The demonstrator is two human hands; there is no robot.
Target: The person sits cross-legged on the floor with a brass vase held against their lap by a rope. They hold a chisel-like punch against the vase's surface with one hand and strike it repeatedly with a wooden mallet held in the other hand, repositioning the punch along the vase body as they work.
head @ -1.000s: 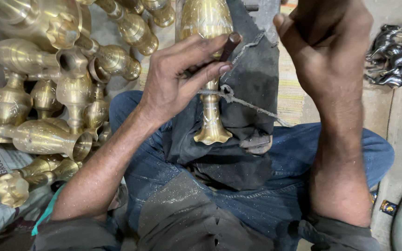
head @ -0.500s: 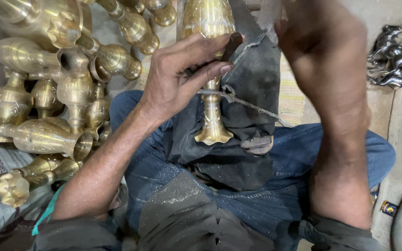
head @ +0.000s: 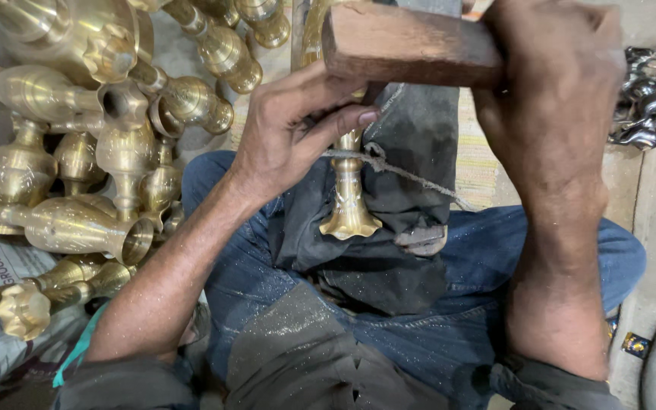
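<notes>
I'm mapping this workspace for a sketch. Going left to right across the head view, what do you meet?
Pile of brass vases → left hand → brass vase on the lap → right hand gripping a wooden mallet → dark metal pieces at the right edge.

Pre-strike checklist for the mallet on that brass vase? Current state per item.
1. Right hand grips wooden mallet: ok.
2. Left hand pinches a thin tool at the brass vase neck: ok.
3. Tool tip seated on the vase: cannot tell, fingers hide it.
4. Cord looped round the neck: ok.
5. Vase rests on dark cloth over the lap: ok.
6. Left fingertips clear of the mallet: not ok.
</notes>
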